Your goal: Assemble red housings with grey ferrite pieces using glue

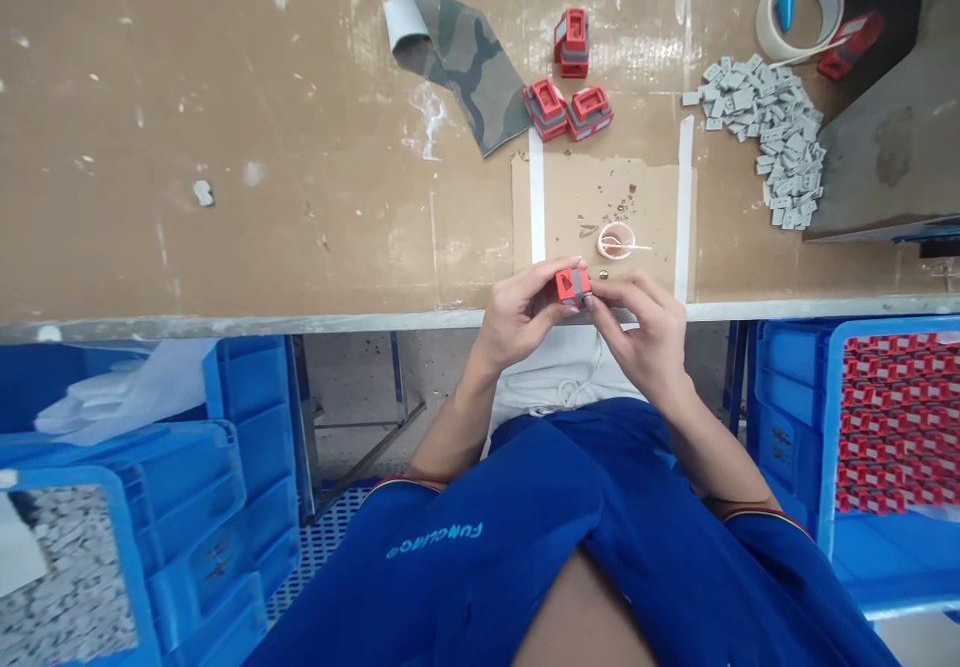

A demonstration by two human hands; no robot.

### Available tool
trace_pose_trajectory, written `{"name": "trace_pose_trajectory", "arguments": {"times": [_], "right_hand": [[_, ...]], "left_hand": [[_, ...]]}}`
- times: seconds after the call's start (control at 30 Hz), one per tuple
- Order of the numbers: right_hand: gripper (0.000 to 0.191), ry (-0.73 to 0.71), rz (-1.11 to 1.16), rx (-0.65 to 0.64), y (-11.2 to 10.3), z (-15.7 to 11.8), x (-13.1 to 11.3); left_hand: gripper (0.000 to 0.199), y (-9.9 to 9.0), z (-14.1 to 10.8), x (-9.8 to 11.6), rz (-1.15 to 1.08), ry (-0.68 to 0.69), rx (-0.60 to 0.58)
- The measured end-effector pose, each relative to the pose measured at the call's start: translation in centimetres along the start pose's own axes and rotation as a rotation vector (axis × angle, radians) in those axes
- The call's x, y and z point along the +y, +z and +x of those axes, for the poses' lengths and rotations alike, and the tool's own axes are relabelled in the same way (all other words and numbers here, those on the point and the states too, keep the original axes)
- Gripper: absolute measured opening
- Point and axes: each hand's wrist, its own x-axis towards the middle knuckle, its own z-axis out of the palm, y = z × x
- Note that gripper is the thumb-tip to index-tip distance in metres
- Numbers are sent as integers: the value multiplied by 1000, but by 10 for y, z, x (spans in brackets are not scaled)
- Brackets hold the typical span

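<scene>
1. Cardboard-covered desk (225,147) stretches ahead of you, with a cardboard pad (604,192) lying between two white tape strips at 12 o'clock from your hands.
2. Your left hand (517,312) is closed, its fingertips pinching the left side of a small red-and-grey block (574,287) just over the desk's front edge.
3. Your right hand (637,337) is also closed, gripping the block's right side.
4. Clear plastic cup (616,241) with white residue sits near them at 1 o'clock.
5. Three similar blocks (570,42) stand at 12 o'clock, grey pieces (772,137) lie heaped at 2 o'clock, and a blue crate (795,397) of red parts waits at 4 o'clock.
</scene>
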Motion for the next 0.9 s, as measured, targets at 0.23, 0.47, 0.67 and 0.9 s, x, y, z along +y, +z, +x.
{"name": "trace_pose_trajectory", "arguments": {"times": [0.23,0.47,0.67,0.9], "right_hand": [[9,25,140,-110,-7,10,4],[8,31,162,-94,-5,12,4],[9,25,64,-156,-14,8,-4],[12,2,-31,-302,-18,10,0]], "left_hand": [[39,-8,3,7,-18,-50,-69],[41,-10,1,4,-18,-61,-56],[52,-6,-1,0,-169,-39,-77],[48,-6,0,0,-130,-41,-97]]}}
